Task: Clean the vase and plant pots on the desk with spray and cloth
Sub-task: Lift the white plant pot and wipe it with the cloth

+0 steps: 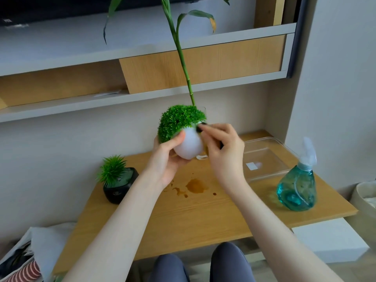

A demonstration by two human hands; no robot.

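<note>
A white round pot [190, 146] of green faux foliage is being held above the worktop [203, 210], the left hand [168, 157] curled beneath it. A dark cloth [200, 127] is being pinched against its rim by the right hand [223, 143], wrist bent.

**Soft daylight, wide-angle bend, some blur**

The light is bright and even, with only weak shadows on the desk [203, 210]. The right hand [221, 143] is blurred. The bottle [296, 186] shines a little. Shelf [142, 53] lines curve near the edges. The picture is slightly soft everywhere.
</note>
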